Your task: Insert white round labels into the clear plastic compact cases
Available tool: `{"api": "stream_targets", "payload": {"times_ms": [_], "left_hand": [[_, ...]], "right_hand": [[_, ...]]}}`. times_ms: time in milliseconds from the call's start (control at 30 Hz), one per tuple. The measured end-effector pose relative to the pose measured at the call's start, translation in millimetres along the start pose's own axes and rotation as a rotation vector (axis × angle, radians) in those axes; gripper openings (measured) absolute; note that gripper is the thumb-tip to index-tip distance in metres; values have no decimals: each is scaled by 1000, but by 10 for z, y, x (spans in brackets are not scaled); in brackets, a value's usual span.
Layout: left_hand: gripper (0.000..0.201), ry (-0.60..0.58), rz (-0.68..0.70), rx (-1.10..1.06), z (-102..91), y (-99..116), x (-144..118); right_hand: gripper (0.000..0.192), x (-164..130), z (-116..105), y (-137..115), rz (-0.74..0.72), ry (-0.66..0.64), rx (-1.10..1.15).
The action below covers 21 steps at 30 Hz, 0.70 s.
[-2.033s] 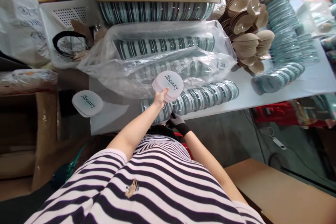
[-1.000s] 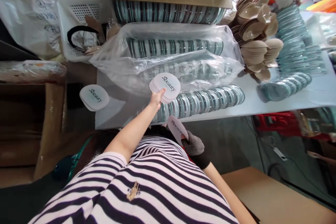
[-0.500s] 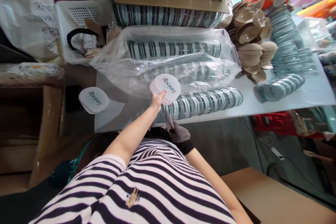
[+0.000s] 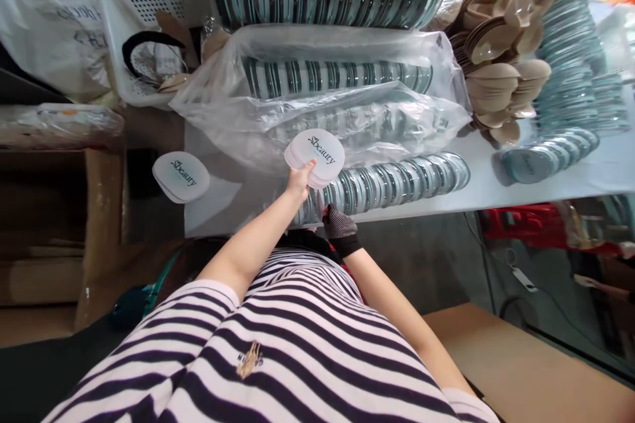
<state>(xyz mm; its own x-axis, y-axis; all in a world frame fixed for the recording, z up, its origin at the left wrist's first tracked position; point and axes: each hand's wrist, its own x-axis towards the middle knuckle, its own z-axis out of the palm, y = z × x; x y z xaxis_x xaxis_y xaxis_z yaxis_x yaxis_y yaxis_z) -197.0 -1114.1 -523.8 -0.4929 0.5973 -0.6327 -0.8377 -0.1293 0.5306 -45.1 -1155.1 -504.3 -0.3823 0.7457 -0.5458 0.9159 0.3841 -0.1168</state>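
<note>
My bare left hand point(image 4: 299, 181) grips a small stack of round white cards point(image 4: 321, 149) printed with "beauty" lettering, held above the table edge. My right hand point(image 4: 341, 225), in a dark dotted glove, is pinched round a thin pale card point(image 4: 320, 199) seen nearly edge-on. That card sits at the left part of a leaning row of round, glossy clear-and-grey discs point(image 4: 404, 180). My left forearm and the held cards hide part of the row's left end. Another stack of the white cards point(image 4: 181, 177) rests at the table's left edge.
Behind the row lies a clear plastic bag point(image 4: 297, 112) with more discs inside. A white basket point(image 4: 110, 33) stands back left, and brown spoon-shaped pieces point(image 4: 491, 86) are piled at right beside stacked clear discs point(image 4: 568, 66). A cardboard box point(image 4: 520, 357) is below right.
My right hand has moved up to the row, and its card has gone from slanting below the row to nearly upright among the discs. The view has shifted slightly.
</note>
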Motion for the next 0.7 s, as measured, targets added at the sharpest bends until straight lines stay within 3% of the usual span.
{"api": "stream_targets", "payload": {"times_ms": [133,267,467,533,633,700], "left_hand": [[34,-36,17,-13,-15,17,2],[31,-23,38,-4,-37,-6,6],[32,-18,118,31,-29,-123,10],[31,-18,121,53,-22,-168,-13],[29,-21,140,84,-35,-204,-104],[29,-37,160,96,-66,-193,-191]], "right_hand": [[27,148,65,26,-69,-34,50],[17,181,47,64,-100,-122,372],[38,211,-187,155,-173,-186,627],[39,294,-379,196,-146,-62,629],[43,435,-698,245,-59,379,589],[51,462,-831,229,-58,541,479]]}}
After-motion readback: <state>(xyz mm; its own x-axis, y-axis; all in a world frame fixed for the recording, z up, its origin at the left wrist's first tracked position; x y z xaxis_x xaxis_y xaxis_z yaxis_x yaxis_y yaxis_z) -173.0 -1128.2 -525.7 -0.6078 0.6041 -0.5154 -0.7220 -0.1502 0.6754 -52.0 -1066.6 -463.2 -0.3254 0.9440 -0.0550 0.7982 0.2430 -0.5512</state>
